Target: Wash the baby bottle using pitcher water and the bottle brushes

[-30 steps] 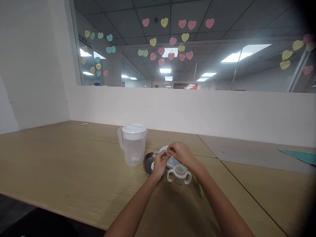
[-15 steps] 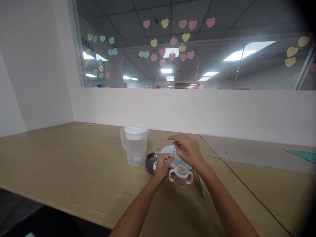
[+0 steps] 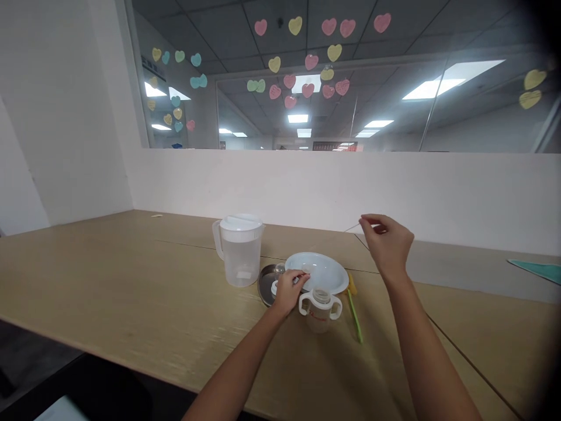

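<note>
Left hand (image 3: 288,291): we pinch a small clear piece (image 3: 306,269) in our fingertips, over the bowl (image 3: 336,276), at eleven o'clock from the bottle (image 3: 319,318).
Right hand (image 3: 386,242): closed fingertips hold a thin rod (image 3: 353,226), at two o'clock from our left hand; it points toward eight.
Handling: we'd best pinch lightly, so neither thing bends, and hold the rod clear of the bottle.

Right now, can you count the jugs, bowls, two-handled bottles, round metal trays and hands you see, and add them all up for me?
Jug: 1
Bowl: 1
Two-handled bottle: 1
Round metal tray: 1
Hands: 2, left hand and right hand
Total: 6
</note>
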`<state>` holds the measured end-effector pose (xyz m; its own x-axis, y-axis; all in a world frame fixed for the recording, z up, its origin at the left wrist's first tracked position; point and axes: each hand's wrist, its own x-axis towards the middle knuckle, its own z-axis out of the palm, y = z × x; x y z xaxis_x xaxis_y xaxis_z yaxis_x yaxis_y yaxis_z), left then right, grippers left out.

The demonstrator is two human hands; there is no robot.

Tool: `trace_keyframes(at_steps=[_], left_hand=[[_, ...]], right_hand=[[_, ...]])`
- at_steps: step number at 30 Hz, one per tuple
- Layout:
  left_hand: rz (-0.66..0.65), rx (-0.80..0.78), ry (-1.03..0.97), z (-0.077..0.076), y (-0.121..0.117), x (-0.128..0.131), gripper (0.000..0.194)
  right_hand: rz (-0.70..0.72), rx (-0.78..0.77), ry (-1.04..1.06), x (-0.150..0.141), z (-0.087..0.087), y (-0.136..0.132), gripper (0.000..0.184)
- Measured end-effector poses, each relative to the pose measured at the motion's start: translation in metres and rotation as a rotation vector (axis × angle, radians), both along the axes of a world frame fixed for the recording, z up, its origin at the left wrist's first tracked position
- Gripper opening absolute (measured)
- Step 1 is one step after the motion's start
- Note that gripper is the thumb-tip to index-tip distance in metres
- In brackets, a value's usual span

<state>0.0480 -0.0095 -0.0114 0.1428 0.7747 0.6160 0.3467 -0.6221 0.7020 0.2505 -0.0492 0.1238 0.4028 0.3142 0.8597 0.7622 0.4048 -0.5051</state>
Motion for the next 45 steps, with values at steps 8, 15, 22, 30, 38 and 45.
trace_keyframes(at_steps=[8, 15, 22, 30, 38, 45], left_hand=[[-0.027, 0.002, 0.022, 0.0, -0.001, -0.001, 0.025], [-0.048, -0.03, 0.013, 0.003, -0.001, -0.003, 0.026], [-0.076, -0.027, 0.006, 0.002, 0.002, -0.005, 0.031], [-0.076, -0.088, -0.131, 0.006, 0.01, -0.009, 0.035], [0.248, -0.039, -0.255, 0.008, 0.007, -0.024, 0.016], [0.418, -0.174, -0.47, -0.001, 0.029, -0.042, 0.032]], right_hand=[[-0.092, -0.584, 0.164, 0.043, -0.089, 0.076, 0.027], [-0.087, -0.824, -0.375, 0.003, -0.093, 0.065, 0.025], [0.663, -0.923, -0.553, -0.039, -0.079, 0.06, 0.023], [1.264, -0.886, -0.085, -0.06, -0.07, 0.044, 0.032], [0.85, -1.002, -0.394, -0.047, -0.075, 0.055, 0.025], [0.412, -1.092, -0.469, -0.041, -0.097, 0.063, 0.012]])
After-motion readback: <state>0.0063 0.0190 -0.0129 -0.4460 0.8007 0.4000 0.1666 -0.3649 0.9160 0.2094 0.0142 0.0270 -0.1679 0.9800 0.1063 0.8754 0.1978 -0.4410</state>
